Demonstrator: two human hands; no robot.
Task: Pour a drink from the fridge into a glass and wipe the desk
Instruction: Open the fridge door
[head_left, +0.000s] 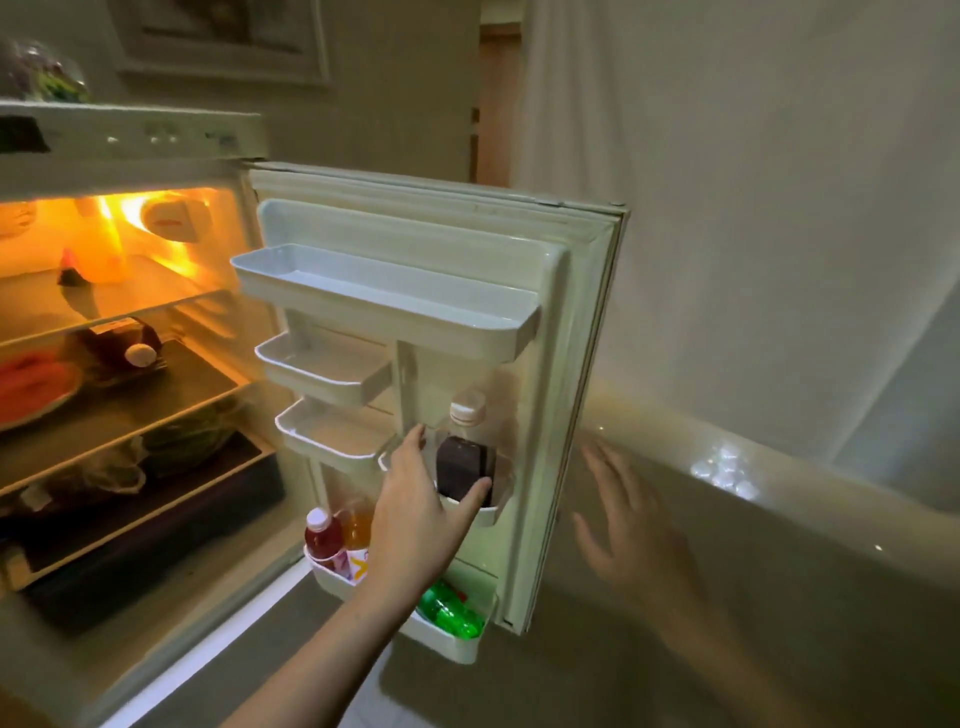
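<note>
Fridge door (571, 332) open beside pale wall (753, 208)

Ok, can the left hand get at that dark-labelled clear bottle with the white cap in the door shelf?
Probably yes. The left hand is open right at the dark-labelled clear bottle, thumb by its label, nothing between them. The white door shelf rim is low, so lifting out looks free.
</note>
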